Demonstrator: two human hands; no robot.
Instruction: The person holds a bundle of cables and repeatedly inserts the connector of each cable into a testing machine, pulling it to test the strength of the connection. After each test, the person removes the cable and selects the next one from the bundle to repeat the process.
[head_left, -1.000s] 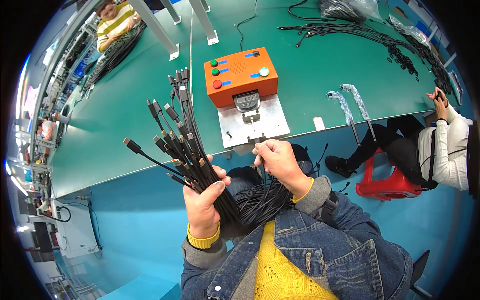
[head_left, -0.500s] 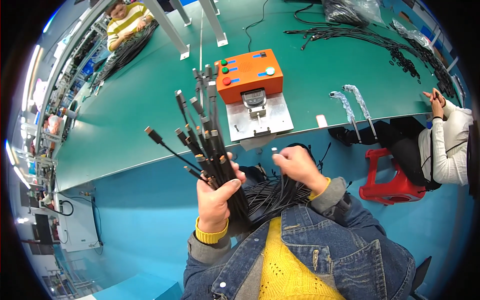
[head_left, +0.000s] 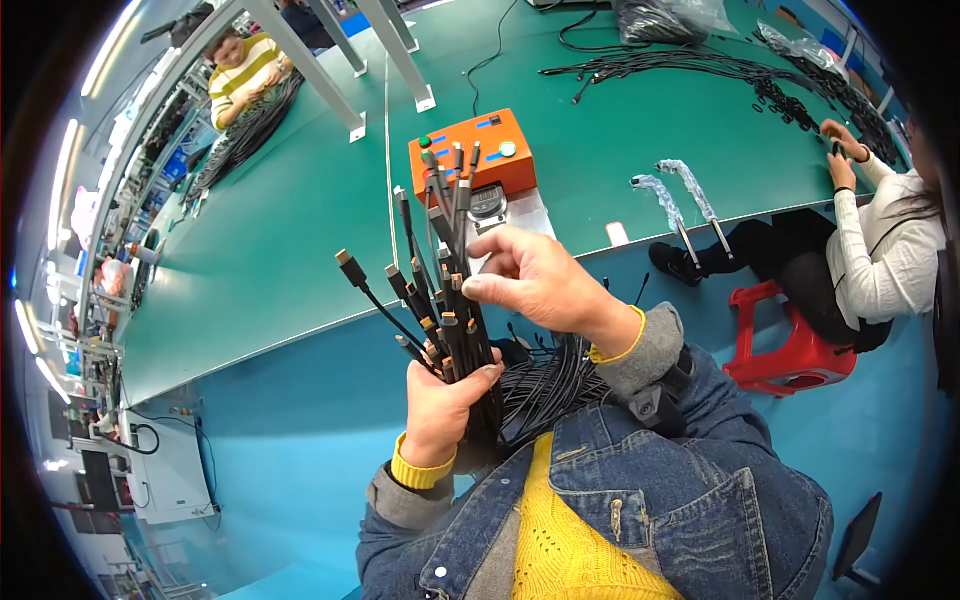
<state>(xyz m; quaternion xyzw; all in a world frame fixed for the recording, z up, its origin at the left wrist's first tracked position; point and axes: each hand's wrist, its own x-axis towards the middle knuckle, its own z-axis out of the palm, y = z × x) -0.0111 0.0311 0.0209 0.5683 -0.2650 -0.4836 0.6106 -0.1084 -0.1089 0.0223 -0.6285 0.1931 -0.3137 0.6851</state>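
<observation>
My left hand [head_left: 440, 410] is closed around a thick upright bundle of black cables [head_left: 480, 400], whose connector ends fan out above the fist. Several of these plugs have orange or brownish tips, and one cable [head_left: 365, 280] leans out to the left. Beside the upper right of the bundle is my right hand [head_left: 548, 285], thumb and forefinger apart, with nothing visible between them. Its fingertips are close to the upright connectors; whether they touch one cannot be made out. More black cables [head_left: 550, 395] lie looped against my front, below the right hand.
An orange box [head_left: 515, 165] with buttons and a small display gauge [head_left: 488, 201] stands on the green table [head_left: 310, 220]. Two plastic-wrapped rods [head_left: 690, 195] overhang its edge. Co-workers sit far left and right, the latter on a red stool [head_left: 790, 350]. Cable piles [head_left: 690, 65] lie at the back.
My right hand has moved left and up from the loose cables to the bundle; the connector it pinched no longer shows in it. The right-hand co-worker's hands are higher.
</observation>
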